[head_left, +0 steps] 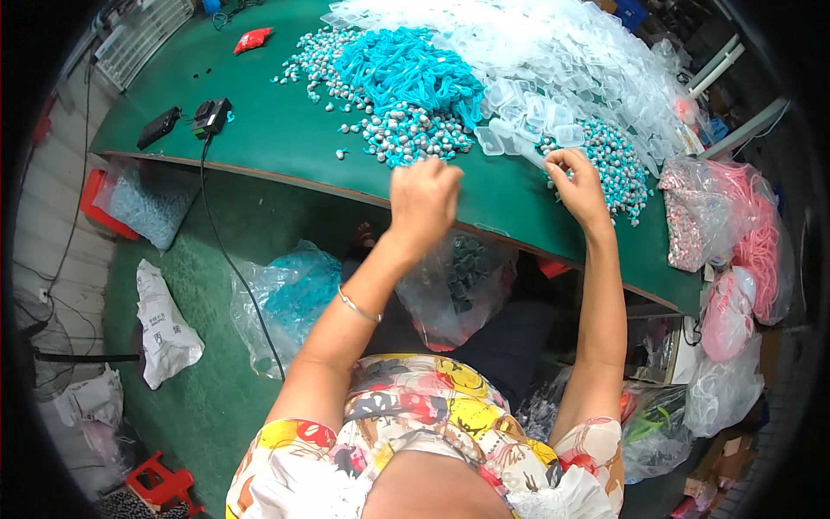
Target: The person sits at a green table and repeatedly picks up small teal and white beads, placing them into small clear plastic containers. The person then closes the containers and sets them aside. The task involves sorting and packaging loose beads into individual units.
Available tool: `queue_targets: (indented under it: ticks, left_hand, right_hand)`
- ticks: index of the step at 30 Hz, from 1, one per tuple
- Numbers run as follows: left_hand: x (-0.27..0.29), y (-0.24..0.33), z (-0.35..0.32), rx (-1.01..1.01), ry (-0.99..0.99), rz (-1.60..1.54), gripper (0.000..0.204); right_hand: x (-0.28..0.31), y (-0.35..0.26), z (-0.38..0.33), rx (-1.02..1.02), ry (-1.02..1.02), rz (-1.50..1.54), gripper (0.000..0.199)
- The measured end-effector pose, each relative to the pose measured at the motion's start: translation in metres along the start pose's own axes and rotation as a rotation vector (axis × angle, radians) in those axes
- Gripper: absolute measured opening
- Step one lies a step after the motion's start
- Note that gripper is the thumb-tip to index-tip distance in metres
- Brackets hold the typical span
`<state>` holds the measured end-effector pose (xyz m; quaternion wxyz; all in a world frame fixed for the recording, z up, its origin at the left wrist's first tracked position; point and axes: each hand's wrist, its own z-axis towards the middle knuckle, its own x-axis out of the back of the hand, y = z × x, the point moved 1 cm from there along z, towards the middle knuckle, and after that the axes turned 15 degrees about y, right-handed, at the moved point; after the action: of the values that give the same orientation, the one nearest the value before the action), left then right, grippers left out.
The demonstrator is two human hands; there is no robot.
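Observation:
My left hand [424,203] is closed just over the table's near edge, below a pile of small grey and teal pieces [415,134]. Its fingertips are hidden, so what it may hold does not show. My right hand [579,186] is curled at the left edge of a second pile of grey and teal pieces [618,173], thumb and fingertips drawn together. Anything between them is too small to make out. Bundles of teal cord [411,69] lie behind the left pile. Small clear plastic cases [527,112] lie between the piles, in front of a large heap of similar cases [562,52].
The green table [285,156] bears a black device [210,118] with a cable, a black case [159,128] and a red packet [253,40]. Clear bags of pink cord [752,233] hang at the right. Filled bags [298,294] and a white sack [164,324] are below.

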<state>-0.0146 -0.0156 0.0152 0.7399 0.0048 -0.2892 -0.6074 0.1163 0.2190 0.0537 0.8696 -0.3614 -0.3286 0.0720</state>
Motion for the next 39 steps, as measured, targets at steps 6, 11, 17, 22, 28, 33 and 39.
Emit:
queue_targets:
  ticks: [6,11,17,22,28,33,39]
  left_hand:
    - [-0.023,-0.022,0.013,-0.05,0.003,0.247,0.013]
    - [-0.032,-0.019,0.006,-0.122,0.105,0.181,0.005]
    - [-0.024,-0.018,0.007,-0.089,0.037,0.122,0.014]
    - [-0.017,-0.005,0.002,0.088,-0.029,-0.36,0.013]
    - [-0.01,0.013,-0.004,0.176,-0.246,-0.57,0.011]
    - [-0.012,0.012,-0.007,0.101,-0.26,-0.52,0.01]
    - [-0.015,0.018,-0.009,0.096,-0.238,-0.474,0.009]
  right_hand:
    - [0.001,-0.048,-0.059,0.422,-0.058,-0.209,0.009]
    - [-0.01,-0.051,-0.084,0.483,0.073,-0.25,0.015]
    - [0.002,0.003,-0.049,0.3,0.247,-0.66,0.01]
    - [-0.009,0.013,-0.041,0.3,0.228,-0.805,0.013]
    - [-0.004,-0.008,-0.056,0.32,0.237,-0.594,0.011]
    - [-0.009,-0.051,-0.08,0.458,0.038,-0.324,0.018]
    - [-0.021,-0.066,-0.075,0.683,-0.099,-0.516,0.013]
